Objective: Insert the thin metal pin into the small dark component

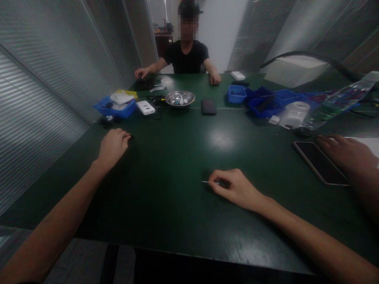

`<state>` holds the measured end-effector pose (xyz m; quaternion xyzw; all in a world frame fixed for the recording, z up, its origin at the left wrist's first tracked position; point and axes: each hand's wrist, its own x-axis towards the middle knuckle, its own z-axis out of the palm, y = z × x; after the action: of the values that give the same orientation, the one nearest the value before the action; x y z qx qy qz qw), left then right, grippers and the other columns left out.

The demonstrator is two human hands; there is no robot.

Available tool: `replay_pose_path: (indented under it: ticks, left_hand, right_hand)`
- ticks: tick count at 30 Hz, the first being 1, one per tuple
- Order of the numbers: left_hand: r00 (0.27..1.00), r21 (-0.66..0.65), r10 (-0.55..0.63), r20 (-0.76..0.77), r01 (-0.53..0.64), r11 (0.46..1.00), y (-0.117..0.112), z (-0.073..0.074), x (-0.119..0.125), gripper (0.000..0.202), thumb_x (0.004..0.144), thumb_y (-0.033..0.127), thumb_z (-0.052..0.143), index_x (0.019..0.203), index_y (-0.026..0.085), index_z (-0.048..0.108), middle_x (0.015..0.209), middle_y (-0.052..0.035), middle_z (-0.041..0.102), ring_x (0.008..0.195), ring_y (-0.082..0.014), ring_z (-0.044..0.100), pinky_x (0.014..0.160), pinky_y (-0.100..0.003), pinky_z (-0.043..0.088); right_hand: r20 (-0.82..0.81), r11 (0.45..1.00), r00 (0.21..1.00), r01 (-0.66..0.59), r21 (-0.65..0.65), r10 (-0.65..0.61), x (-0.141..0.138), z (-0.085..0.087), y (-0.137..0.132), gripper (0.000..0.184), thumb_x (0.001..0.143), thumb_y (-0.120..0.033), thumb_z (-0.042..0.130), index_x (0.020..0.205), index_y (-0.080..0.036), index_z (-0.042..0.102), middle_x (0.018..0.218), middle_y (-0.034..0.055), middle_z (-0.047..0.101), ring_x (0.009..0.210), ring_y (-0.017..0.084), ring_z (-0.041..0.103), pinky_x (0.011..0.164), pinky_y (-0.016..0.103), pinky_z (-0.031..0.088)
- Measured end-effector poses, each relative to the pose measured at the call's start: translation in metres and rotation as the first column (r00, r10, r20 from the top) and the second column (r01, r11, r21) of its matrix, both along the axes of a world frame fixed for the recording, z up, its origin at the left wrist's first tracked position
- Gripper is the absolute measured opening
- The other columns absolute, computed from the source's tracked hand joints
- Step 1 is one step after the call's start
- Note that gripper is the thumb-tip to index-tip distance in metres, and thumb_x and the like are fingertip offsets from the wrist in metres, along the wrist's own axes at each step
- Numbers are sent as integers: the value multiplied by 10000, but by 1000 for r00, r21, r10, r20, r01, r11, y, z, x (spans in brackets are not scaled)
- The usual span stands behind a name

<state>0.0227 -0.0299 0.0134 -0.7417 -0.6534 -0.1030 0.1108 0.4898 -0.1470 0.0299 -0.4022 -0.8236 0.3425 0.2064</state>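
Note:
My right hand (235,189) is closed in a pinch just above the green table (166,165). From its fingertips a thin, pale, pointed piece (203,181) sticks out to the left; its kind is too small to make out. Further off on the left, my left hand (114,144) is also pinched, with its fingertips close to the tabletop. A tiny dark bit (132,136) shows at those fingertips, and I cannot tell what it is. The two hands are well apart.
Across the table sits a person in a black shirt (189,57). Another person's hand (346,150) rests by a phone (321,162) at right. Further back are a metal bowl (170,103), a dark square object (209,107), blue bins (237,95) and a plastic bottle (340,98).

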Motion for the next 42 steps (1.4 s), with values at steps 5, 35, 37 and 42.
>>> replay_pose_path:
  ticks: [5,35,37,42]
  left_hand:
    - [958,-32,-18,-285,9,999,-8,2,17,373,968,235,398,1117,109,716,1043,-202,687,979,-360,620,858,-466,473]
    - [411,35,-657,632,832,554,-85,-9,198,126,1025,244,599,1043,161,691,1049,-78,703,1007,-194,646,896,-349,541]
    - [421,23,-663,619,834,551,-85,-9,199,137,1031,249,588,1061,162,689,1057,-78,702,1015,-198,640,903,-355,535]
    - [418,26,-686,595,844,536,-86,-8,200,159,1046,242,558,1110,168,683,1089,-76,701,1054,-200,630,944,-365,523]
  right_hand:
    - [5,1000,1000,3,-1,-3,0,0,-1,221,994,-333,577,908,-182,715,722,-12,660,587,110,564,576,255,392]
    - [13,994,998,59,93,-61,0,-6,2,212,983,-301,568,906,-180,724,764,16,712,618,127,612,603,253,430]
    - [23,994,998,60,92,-62,0,-7,2,208,982,-297,570,910,-179,725,760,16,708,619,129,610,602,254,425]
    - [43,994,997,62,89,-66,0,-8,3,215,990,-308,567,920,-183,727,741,9,692,608,128,606,594,251,416]
